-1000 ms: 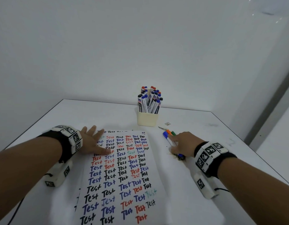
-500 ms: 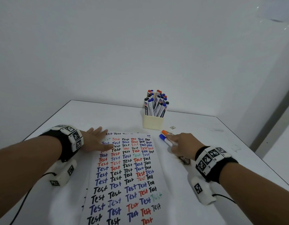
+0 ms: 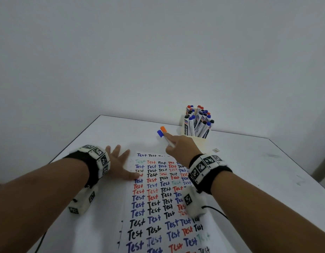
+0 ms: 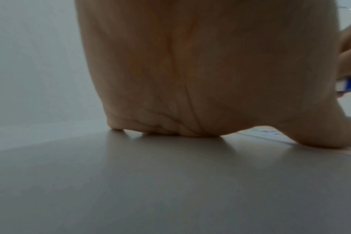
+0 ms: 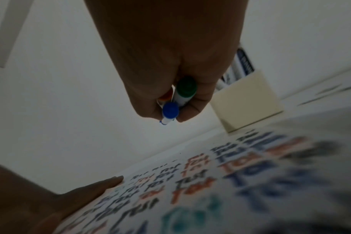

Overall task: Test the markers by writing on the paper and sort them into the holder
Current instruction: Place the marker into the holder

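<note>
My right hand (image 3: 178, 146) is raised above the top of the paper (image 3: 163, 201) and grips a bundle of three markers: blue (image 3: 160, 133), orange (image 3: 163, 129) and green (image 5: 185, 90). Their capped ends stick out past my fingers to the upper left. The wrist view shows the blue marker (image 5: 169, 113) in front, and orange barely visible. My left hand (image 3: 119, 165) lies flat, fingers spread, thumb on the paper's left edge. The paper is covered with rows of "Test" in black, blue, red and green. A cream holder (image 3: 200, 141) full of markers stands behind my right hand.
The white table (image 3: 258, 161) ends at a far edge by the wall and at a right edge. A small scrap (image 3: 215, 150) lies right of the holder. Faint smudges mark the table at the right. A cable (image 3: 218, 211) runs from my right wrist.
My right hand lifted the markers off the table right of the paper and carried them up and left, over the paper's top. The left hand stayed flat on the paper's edge.
</note>
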Demonstrator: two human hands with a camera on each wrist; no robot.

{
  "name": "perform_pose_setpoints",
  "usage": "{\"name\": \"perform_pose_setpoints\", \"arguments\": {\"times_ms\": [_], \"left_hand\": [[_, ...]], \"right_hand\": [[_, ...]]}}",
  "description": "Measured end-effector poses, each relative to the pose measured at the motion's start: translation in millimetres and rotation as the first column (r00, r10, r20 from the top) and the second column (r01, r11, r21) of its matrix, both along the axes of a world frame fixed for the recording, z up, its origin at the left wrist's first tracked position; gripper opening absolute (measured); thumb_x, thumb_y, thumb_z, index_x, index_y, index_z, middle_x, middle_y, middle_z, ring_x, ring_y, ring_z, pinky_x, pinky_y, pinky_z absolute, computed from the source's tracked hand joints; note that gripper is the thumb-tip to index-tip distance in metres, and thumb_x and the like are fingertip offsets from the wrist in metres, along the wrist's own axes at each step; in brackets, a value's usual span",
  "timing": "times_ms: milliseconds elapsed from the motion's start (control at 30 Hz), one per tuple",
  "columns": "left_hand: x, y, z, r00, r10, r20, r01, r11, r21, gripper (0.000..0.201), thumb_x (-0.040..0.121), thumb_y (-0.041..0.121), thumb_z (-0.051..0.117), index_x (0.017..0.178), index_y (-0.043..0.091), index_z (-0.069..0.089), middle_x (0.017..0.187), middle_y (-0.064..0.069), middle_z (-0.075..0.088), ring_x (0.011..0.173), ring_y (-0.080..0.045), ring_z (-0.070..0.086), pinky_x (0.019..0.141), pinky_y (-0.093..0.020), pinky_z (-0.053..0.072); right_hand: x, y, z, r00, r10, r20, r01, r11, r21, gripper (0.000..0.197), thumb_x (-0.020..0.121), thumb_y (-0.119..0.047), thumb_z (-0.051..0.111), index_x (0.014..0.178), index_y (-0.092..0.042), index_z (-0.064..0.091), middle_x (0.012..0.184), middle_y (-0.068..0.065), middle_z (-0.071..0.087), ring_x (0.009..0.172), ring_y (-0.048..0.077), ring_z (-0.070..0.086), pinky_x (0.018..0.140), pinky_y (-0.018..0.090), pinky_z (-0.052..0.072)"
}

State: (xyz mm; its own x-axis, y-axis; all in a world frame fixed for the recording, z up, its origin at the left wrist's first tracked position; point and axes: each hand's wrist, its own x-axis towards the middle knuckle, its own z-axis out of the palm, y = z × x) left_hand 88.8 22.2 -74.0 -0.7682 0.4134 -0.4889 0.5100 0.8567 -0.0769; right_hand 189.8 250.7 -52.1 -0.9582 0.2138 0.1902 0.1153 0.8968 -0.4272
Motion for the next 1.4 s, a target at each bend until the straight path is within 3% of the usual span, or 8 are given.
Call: {"name": "perform_pose_setpoints", "arguments": {"times_ms": [233, 400, 500, 633, 800, 967, 1167, 1400], "left_hand": [[-4, -4, -1, 1.0, 0.022, 0.012, -0.022, 1.0, 0.009, 0.135, 0.052, 0.105, 0.038, 0.152, 0.04, -0.024, 0.161, -0.001, -0.031, 0.15, -0.034, -0.023, 0.119, -0.059, -0.006], [-8, -5, -3, 0.999, 0.012, 0.039, -0.012, 1.0, 0.016, 0.133, 0.053, 0.104, 0.039, 0.151, 0.04, -0.026, 0.16, 0.0, -0.035, 0.149, -0.034, -0.026, 0.12, -0.057, -0.007], [-10, -6, -4, 0.999, 0.004, 0.045, -0.005, 1.0, 0.019, 0.136, 0.05, 0.105, 0.039, 0.15, 0.042, -0.027, 0.159, 0.0, -0.036, 0.148, -0.034, -0.027, 0.12, -0.059, -0.007], [-8, -6, 0, 0.999, 0.005, 0.052, -0.005, 1.0, 0.002, 0.133, 0.054, 0.104, 0.039, 0.151, 0.041, -0.027, 0.159, 0.0, -0.036, 0.148, -0.034, -0.027, 0.118, -0.059, -0.007], [-5, -7, 4, 0.999, -0.003, 0.05, 0.003, 1.0, -0.006, 0.13, 0.057, 0.102, 0.039, 0.151, 0.04, -0.027, 0.159, 0.0, -0.035, 0.149, -0.035, -0.025, 0.119, -0.058, -0.007], [-5, -8, 4, 0.999, 0.003, 0.05, -0.002, 1.0, -0.013, 0.13, 0.058, 0.103, 0.039, 0.151, 0.04, -0.027, 0.16, 0.0, -0.035, 0.149, -0.034, -0.025, 0.118, -0.059, -0.007], [-7, -6, 1, 0.999, 0.006, 0.048, -0.005, 1.0, -0.018, 0.133, 0.054, 0.104, 0.039, 0.15, 0.041, -0.028, 0.159, 0.0, -0.036, 0.148, -0.034, -0.026, 0.118, -0.059, -0.007], [-11, -6, -1, 0.999, -0.004, 0.042, 0.005, 1.0, -0.02, 0.133, 0.052, 0.105, 0.037, 0.15, 0.041, -0.028, 0.159, 0.0, -0.036, 0.149, -0.034, -0.026, 0.119, -0.058, -0.007]], "right_hand": [[-73, -7, -1, 0.987, -0.135, 0.089, 0.124, 0.985, 0.122, 0.056, 0.103, -0.025, 0.051, 0.156, -0.012, 0.038, 0.127, 0.015, 0.063, 0.116, 0.031, 0.059, 0.083, 0.028, 0.038], [-102, 0, -7, 0.944, -0.239, 0.226, 0.167, 0.94, 0.298, 0.045, 0.105, -0.019, 0.047, 0.148, -0.006, 0.045, 0.135, 0.014, 0.061, 0.123, 0.032, 0.059, 0.09, 0.032, 0.045], [-113, 4, -14, 0.903, -0.279, 0.328, 0.168, 0.929, 0.33, 0.034, 0.107, -0.03, 0.043, 0.127, -0.008, 0.058, 0.124, 0.01, 0.066, 0.105, 0.027, 0.064, 0.077, 0.032, 0.043], [-117, 4, -13, 0.853, -0.309, 0.421, 0.137, 0.91, 0.39, 0.053, 0.103, -0.044, 0.049, 0.143, -0.009, 0.047, 0.133, 0.009, 0.06, 0.116, 0.027, 0.061, 0.082, 0.033, 0.044], [-109, 0, -9, 0.858, -0.252, 0.448, 0.072, 0.922, 0.38, 0.063, 0.105, -0.054, 0.041, 0.151, -0.012, 0.038, 0.153, 0.015, 0.041, 0.139, 0.033, 0.043, 0.106, 0.038, 0.038], [-101, 5, -23, 0.786, -0.197, 0.586, -0.066, 0.915, 0.397, 0.089, 0.098, -0.076, 0.03, 0.165, -0.025, 0.002, 0.171, 0.013, -0.016, 0.157, 0.04, -0.008, 0.124, 0.057, 0.006], [-97, 1, -19, 0.784, -0.282, 0.553, 0.038, 0.911, 0.411, 0.11, 0.092, -0.084, 0.027, 0.157, 0.005, 0.027, 0.17, 0.02, -0.012, 0.158, 0.034, -0.008, 0.127, 0.051, 0.008], [-104, -5, -19, 0.731, -0.327, 0.598, 0.033, 0.893, 0.448, 0.109, 0.089, -0.088, 0.015, 0.155, -0.005, 0.04, 0.168, 0.026, -0.014, 0.156, 0.042, -0.013, 0.126, 0.058, 0.002]]}}
